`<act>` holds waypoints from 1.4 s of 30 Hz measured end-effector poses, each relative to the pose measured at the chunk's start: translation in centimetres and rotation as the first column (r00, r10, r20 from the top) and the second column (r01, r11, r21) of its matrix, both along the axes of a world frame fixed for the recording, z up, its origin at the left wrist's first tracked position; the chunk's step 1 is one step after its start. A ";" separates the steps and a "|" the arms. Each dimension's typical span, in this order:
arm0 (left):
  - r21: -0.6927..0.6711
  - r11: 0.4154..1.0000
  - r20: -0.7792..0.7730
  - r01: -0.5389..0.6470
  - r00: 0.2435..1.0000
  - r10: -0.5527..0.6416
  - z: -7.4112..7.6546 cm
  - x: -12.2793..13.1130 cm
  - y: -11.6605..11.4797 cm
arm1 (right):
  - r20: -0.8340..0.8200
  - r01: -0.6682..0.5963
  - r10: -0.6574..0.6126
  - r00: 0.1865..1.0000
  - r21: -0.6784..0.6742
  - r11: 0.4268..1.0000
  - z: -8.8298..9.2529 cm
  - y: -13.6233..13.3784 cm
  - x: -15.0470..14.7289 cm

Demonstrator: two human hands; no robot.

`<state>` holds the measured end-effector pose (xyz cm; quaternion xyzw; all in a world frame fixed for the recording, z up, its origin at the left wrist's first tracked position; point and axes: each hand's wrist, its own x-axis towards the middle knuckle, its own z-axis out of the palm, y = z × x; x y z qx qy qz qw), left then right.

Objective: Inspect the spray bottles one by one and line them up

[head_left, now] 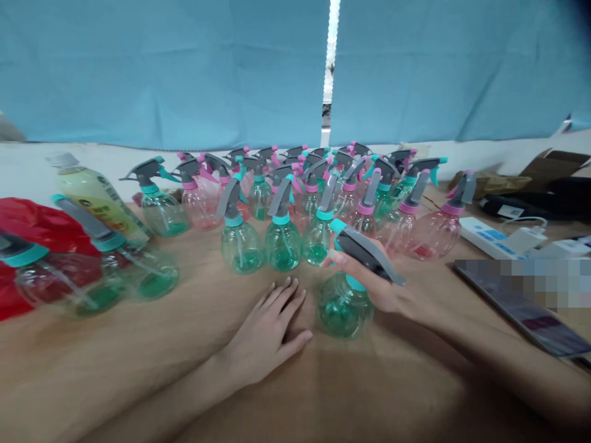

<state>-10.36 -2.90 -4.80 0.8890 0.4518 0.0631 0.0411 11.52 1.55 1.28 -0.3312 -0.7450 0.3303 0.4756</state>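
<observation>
My right hand [376, 280] is wrapped round the neck of a green spray bottle [344, 311] with a grey and turquoise spray head, which points up and left. My left hand [268, 332] lies flat on the brown table [194, 344], fingers spread, just left of that bottle and touching nothing else. Beyond my hands stand several green spray bottles with turquoise collars, among them one [283, 243] in the front row. Pink bottles [434, 234] with pink collars stand behind and to the right.
At the left are two more green spray bottles [150, 271], a red plastic bag [41, 231] and a large yellowish bottle [99, 197]. A phone [521, 307], a white power strip [489, 237] and a cardboard box [554, 169] lie at the right. A blue cloth [184, 74] hangs behind.
</observation>
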 end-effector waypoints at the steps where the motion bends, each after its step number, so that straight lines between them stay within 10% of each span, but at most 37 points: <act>1: -0.003 1.000 -0.005 0.001 1.000 -0.001 0.0 0.0 0.0 | 0.001 0.017 -0.017 1.000 0.005 1.000 -0.1 -0.1 0.0; 42: 0.025 1.000 -0.009 0.016 1.000 -0.016 -0.1 -0.1 0.1 | -0.106 -0.060 0.053 0.993 -0.070 0.996 -0.4 -0.3 0.1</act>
